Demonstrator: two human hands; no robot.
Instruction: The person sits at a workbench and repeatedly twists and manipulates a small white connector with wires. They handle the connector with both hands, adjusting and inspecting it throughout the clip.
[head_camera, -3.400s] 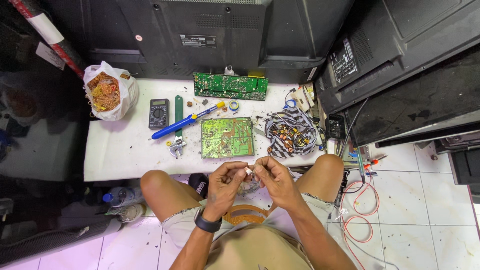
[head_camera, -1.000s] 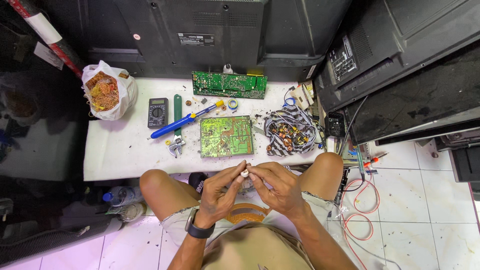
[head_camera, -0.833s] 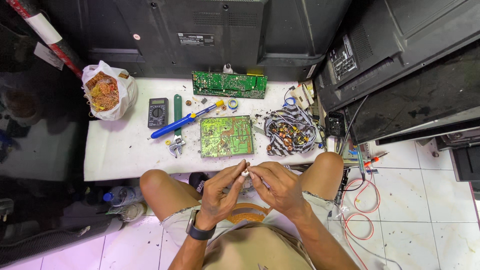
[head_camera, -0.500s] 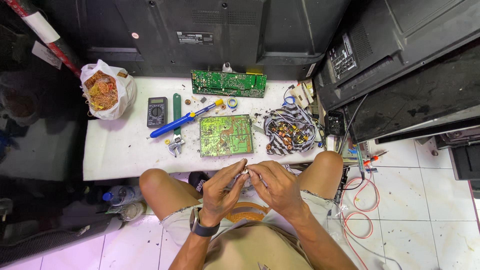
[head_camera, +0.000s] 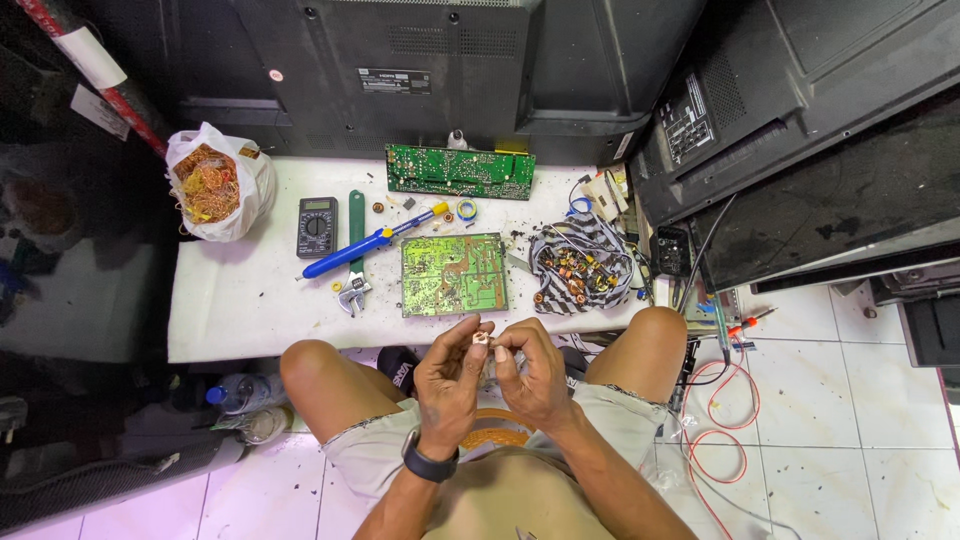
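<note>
A small pale component (head_camera: 481, 338) is pinched between the fingertips of both hands, just in front of the near edge of the white low table (head_camera: 240, 310) and above the person's lap. The left hand (head_camera: 447, 378) grips it with thumb and first fingers closed on it, and it wears a dark wristwatch (head_camera: 430, 466) on the wrist. The right hand (head_camera: 532, 372) meets it from the right side, its fingers curled and also closed on the same piece; what kind of part it is I cannot tell, it is too small. Just beyond the hands, on the table, lies a green circuit board (head_camera: 453, 275) with its solder side up. To the right of it is a striped cloth with copper coils (head_camera: 580, 272) on top. To the left of the board there are an adjustable wrench (head_camera: 352, 292), a blue-handled soldering tool (head_camera: 365, 245) and a dark multimeter (head_camera: 316, 226). At the far edge lies a second, longer green circuit board (head_camera: 460, 172). At the far left corner stands a white plastic bag of copper wire (head_camera: 212, 183).
</note>
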